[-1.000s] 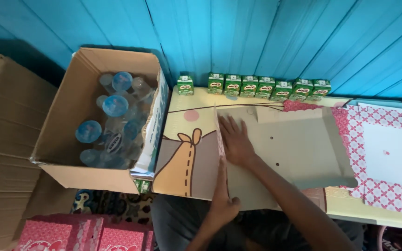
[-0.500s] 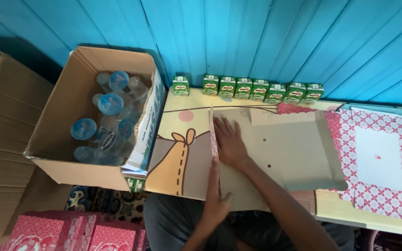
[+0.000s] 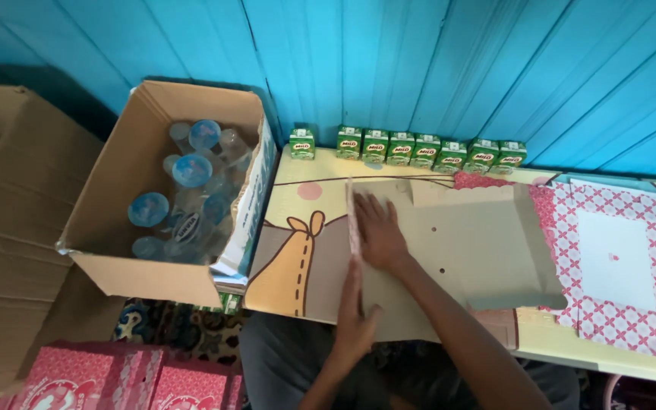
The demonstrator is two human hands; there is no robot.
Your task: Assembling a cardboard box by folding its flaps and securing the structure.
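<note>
A flat brown cardboard box blank [image 3: 465, 243] with pink patterned outer faces lies on the yellow cartoon-print table [image 3: 298, 266]. Its narrow left flap [image 3: 353, 216] stands folded upright. My right hand [image 3: 377, 231] lies flat on the panel just inside that flap, fingers spread. My left hand [image 3: 354, 319] is at the flap's near end, fingers along its outer side and thumb on the panel.
Several small green drink cartons [image 3: 427, 149] line the table's far edge against the blue plank wall. An open cardboard box [image 3: 127, 277] of water bottles [image 3: 191, 171] stands left of the table. Another pink-and-white box blank [image 3: 616, 258] lies at right. Red packs [image 3: 115, 380] sit on the floor.
The view has shifted slightly. Both hands stay at the left flap, which is still held upright; my right hand keeps pressing the panel.
</note>
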